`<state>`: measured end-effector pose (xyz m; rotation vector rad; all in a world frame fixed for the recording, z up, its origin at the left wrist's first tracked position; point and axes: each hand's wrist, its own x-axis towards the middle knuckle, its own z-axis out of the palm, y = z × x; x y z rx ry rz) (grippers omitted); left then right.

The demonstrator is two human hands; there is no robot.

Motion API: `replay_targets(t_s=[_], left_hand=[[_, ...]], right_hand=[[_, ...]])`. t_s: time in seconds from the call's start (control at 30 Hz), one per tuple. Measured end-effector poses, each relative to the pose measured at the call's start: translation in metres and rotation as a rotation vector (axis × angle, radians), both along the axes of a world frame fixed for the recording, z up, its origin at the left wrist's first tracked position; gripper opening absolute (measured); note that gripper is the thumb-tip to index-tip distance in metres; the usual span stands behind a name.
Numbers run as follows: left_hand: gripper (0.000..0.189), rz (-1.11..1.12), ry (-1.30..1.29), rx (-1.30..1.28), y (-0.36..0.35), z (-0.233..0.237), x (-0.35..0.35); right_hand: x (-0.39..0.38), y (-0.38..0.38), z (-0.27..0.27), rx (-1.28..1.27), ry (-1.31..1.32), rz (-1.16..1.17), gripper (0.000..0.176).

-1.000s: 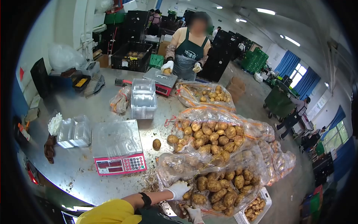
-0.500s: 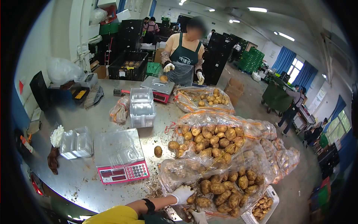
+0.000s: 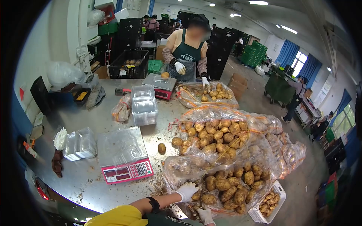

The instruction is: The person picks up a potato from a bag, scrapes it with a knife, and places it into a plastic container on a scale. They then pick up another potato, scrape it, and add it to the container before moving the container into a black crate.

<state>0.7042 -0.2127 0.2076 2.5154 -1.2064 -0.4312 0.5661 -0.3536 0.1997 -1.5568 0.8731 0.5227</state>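
Where the potato bag (image 3: 177,167) lies open, two gloved hands meet it.
The left hand (image 3: 187,190) curls over potatoes (image 3: 223,184), the right hand (image 3: 205,215) lies below; neither grip's hold is discernible.

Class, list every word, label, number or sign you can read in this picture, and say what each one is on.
Nothing reads clearly.
White print on the co-worker's apron: too small to read.
Display and keys of the near scale: digits blurred.
Display of the far scale: too small.
White label on the black crate: illegible.
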Motion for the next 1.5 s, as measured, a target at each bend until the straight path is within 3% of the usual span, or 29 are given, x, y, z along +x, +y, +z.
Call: replay_targets(t_s=[0.3, 0.63, 0.73, 1.23, 1.4, 1.43, 1.5], left_hand=[[0.064, -0.025, -0.019, 0.06, -0.001, 0.008, -0.001], [0.061, -0.019, -0.032, 0.019, -0.004, -0.001, -0.001], [0.071, -0.056, -0.075, 0.039, -0.003, -0.004, -0.001], [0.069, -0.041, -0.107, 0.075, -0.005, -0.008, -0.002], [0.076, -0.015, -0.096, 0.042, -0.004, -0.01, -0.005], [0.074, -0.004, -0.091, -0.001, -0.003, -0.006, -0.005], [0.079, 0.044, -0.03, -0.073, -0.003, 0.007, -0.006]], right_hand=[[-0.003, 0.002, 0.003, 0.002, 0.016, -0.003, 0.016], [-0.005, 0.0, 0.001, 0.049, 0.0, -0.062, 0.015], [-0.004, -0.001, -0.002, 0.056, -0.012, -0.053, 0.015], [-0.012, 0.001, 0.007, 0.065, -0.055, -0.043, 0.013], [-0.017, -0.008, -0.029, 0.127, -0.103, -0.026, 0.013], [-0.015, -0.002, 0.002, 0.045, -0.084, 0.005, 0.014], [-0.014, -0.006, 0.014, 0.034, -0.122, 0.004, 0.02]])
